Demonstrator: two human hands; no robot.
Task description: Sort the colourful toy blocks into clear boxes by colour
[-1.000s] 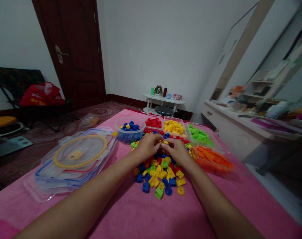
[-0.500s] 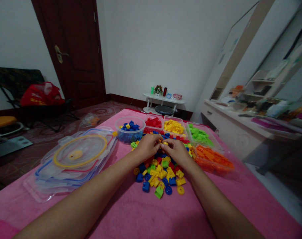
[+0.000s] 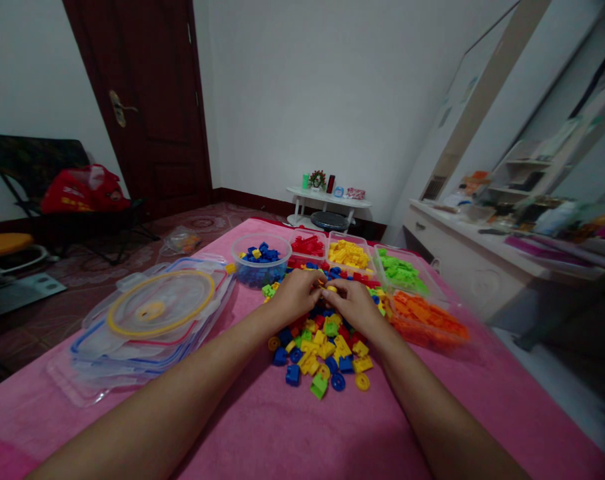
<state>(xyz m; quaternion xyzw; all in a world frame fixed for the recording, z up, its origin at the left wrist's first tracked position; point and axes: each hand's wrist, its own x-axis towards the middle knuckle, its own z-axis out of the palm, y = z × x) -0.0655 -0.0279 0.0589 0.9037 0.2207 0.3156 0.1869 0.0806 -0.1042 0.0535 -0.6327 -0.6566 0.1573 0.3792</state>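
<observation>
Above a loose heap of plastic building blocks [image 3: 312,357], both hands meet with their fingertips close together. My left hand [image 3: 298,293] is closed in a pinch on a small yellowish block, mostly hidden by the fingers. A small yellow block [image 3: 332,289] shows at the fingertips of my right hand [image 3: 353,301], which is closed on it. Whether the two pieces are joined, I cannot tell. The heap mixes yellow, blue, green and red blocks with wheel-shaped pieces, such as a yellow wheel [image 3: 362,382] at its near edge.
Behind the heap stand a round tub [image 3: 236,265] of blue blocks and clear boxes of red blocks [image 3: 307,245], yellow blocks [image 3: 349,254] and green blocks [image 3: 400,272]. Orange blocks [image 3: 427,317] fill a box at right. Stacked clear lids [image 3: 157,310] lie left on the pink cloth [image 3: 292,433].
Almost nothing differs. The fingers have shifted only slightly around the small yellow pieces, and the heap and boxes are unchanged.
</observation>
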